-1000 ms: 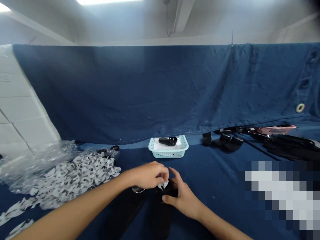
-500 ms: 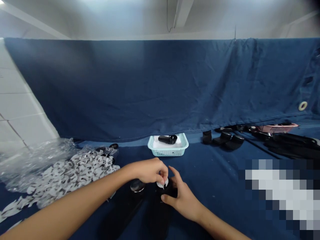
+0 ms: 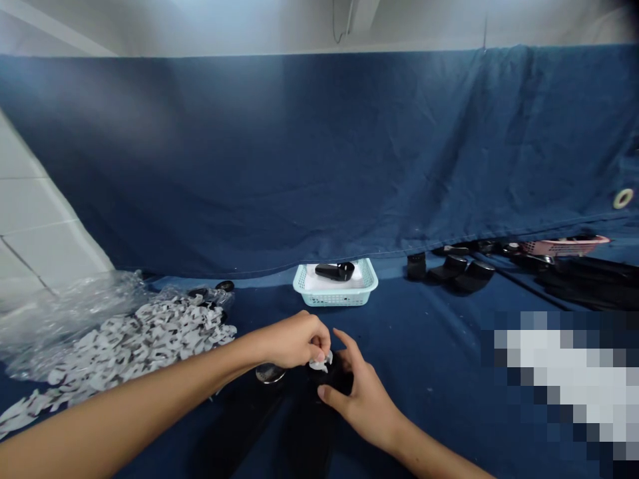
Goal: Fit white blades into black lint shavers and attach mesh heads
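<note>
My left hand [image 3: 302,340] is closed in a pinch on a small white piece [image 3: 320,363], crumpled and thin like peeled film or paper. The piece is at the upper end of a long black part [image 3: 309,419] whose lower length fades into the dark. Around that upper end curls my right hand [image 3: 362,392], thumb on the near side and fingers behind, index finger raised. Left of it lies a second long black part with a shiny rounded end [image 3: 270,374], close under my left wrist.
A heap of white scraps [image 3: 150,339] lies at left beside clear plastic wrap [image 3: 64,326]. Ahead stands a light blue basket [image 3: 335,298] holding a black part [image 3: 335,271]. Several black pieces [image 3: 466,274] and a pink basket [image 3: 564,247] are at right, below a blue curtain [image 3: 309,153].
The white piece now looks more crumpled and lifted under my left fingertips. Both hands have shifted slightly left, and the view has tilted a little downward.
</note>
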`<state>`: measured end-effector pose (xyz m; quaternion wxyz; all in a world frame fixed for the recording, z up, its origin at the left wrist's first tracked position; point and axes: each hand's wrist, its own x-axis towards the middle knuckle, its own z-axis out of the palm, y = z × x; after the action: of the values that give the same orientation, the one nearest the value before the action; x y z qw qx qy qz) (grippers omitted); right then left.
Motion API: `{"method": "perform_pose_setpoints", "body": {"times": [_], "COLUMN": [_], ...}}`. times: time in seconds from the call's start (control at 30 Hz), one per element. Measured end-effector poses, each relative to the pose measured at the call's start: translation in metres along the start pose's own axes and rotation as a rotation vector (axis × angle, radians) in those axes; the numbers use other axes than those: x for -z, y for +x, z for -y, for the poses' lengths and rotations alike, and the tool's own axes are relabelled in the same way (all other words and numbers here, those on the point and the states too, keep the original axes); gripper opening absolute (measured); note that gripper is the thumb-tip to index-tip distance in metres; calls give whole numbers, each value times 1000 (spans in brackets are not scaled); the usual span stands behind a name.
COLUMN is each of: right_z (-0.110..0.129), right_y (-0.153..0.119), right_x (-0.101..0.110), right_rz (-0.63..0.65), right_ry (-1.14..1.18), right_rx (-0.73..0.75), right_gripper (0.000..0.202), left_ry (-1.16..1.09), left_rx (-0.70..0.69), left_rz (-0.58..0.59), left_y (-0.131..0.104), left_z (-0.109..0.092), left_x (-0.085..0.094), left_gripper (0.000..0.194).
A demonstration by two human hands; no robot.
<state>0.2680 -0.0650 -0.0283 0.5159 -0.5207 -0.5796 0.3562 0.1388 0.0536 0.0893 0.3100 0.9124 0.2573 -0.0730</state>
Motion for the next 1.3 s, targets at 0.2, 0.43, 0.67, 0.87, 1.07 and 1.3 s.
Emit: {"method": "perform_pose_setpoints", "body": {"times": [0.2, 0.43, 0.67, 0.87, 1.07, 1.3], "right_z": [-1, -1, -4, -2, 2, 1], "right_y": [4, 5, 5, 5, 6, 5], "right_x": [2, 2, 3, 3, 4, 4], "right_rz": [13, 53, 67, 73, 75, 63], "right_ry": [-51, -36, -42, -41, -49, -71], "right_rx": [-23, -7, -22, -16, -17, -49], "right_gripper": [84, 85, 85, 82, 81, 81], "left_ry": [54, 256, 254, 245, 175, 262], "left_rx": [11, -95, -207, -230, -161, 16], "left_rz": [-48, -125, -20, -8, 23, -109], "left_y": [1, -8, -16, -11, -6, -6], "left_z": [2, -8, -6, 0, -1, -12], "left_x": [-1, -2, 12, 12, 12, 11], "left_gripper": [10, 9, 18, 17, 11, 15]}}
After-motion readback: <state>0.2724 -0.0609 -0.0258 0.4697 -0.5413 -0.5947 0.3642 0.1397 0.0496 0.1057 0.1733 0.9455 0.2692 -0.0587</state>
